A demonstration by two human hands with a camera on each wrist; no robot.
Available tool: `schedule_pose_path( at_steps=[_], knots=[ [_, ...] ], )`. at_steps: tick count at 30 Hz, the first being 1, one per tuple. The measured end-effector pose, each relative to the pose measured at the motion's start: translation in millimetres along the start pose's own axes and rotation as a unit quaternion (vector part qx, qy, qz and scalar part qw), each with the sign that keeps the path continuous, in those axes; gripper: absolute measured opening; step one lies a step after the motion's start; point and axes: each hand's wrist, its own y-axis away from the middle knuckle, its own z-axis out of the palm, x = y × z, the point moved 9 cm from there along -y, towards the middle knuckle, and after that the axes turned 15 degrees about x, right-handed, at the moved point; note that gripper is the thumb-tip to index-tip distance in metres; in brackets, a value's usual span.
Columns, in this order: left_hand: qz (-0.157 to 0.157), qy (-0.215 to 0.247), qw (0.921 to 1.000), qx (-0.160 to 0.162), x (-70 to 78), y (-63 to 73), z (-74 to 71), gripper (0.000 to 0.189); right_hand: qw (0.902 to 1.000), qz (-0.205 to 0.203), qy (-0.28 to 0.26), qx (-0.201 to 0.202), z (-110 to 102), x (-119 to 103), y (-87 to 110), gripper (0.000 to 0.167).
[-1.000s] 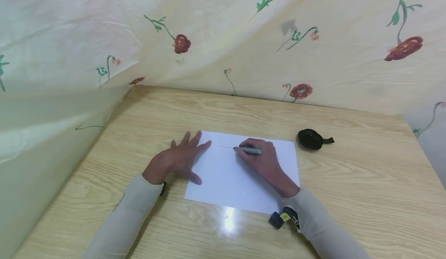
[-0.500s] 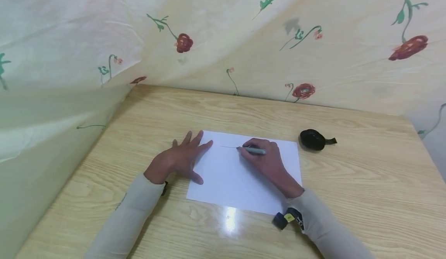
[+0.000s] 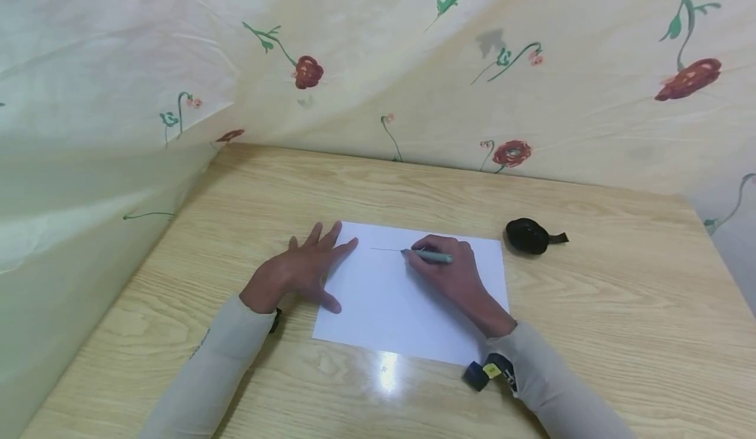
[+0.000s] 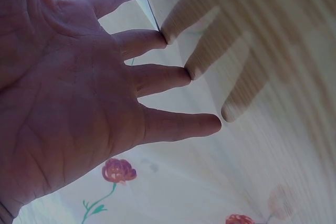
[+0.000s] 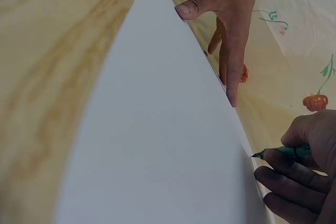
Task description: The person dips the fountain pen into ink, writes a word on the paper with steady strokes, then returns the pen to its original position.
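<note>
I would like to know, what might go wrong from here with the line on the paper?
The left hand lies only at the left edge of the paper, so the paper might turn if the pen pushes sideways. The thin line has no ruler beside it, so it may wander. The right hand is close to the line; sweeping back could perhaps smear it.

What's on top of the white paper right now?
A thin dark line lies on the white paper, ending at the tip of the pen in the right hand. The left hand spreads over the paper's left edge. Anything beneath either hand is hidden.
</note>
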Motion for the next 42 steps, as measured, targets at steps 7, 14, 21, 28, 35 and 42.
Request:
schedule_pose_path(
  at_steps=[7,14,21,28,35,42],
  knots=[
    [-0.006,0.001,1.0,-0.003,0.2,-0.5,-0.2,0.124,1.0,-0.003,0.008,-0.001,-0.8,0.7,-1.2,0.005],
    [-0.008,-0.002,0.9999,-0.006,0.0,-1.2,0.3,0.124,0.9999,0.007,0.014,0.0,-4.6,3.8,-0.3,0.005],
    [-0.009,0.001,0.9999,-0.008,-0.1,-0.7,-0.3,0.124,0.9999,0.011,0.009,-0.002,-7.5,4.7,-0.4,0.005],
    [-0.007,0.002,0.9999,-0.008,1.4,-0.6,-1.9,0.124,1.0,0.003,0.004,0.003,-11.5,4.4,-1.5,0.005],
    [-0.008,0.0,0.9999,-0.007,1.2,-1.6,-2.6,0.124,0.9999,0.002,0.007,0.009,-17.0,5.9,-2.1,0.005],
    [-0.006,0.0,0.9999,-0.009,2.2,-1.2,-3.2,0.123,0.9998,0.015,0.006,0.008,-20.3,9.8,-0.8,0.005]
  ],
)
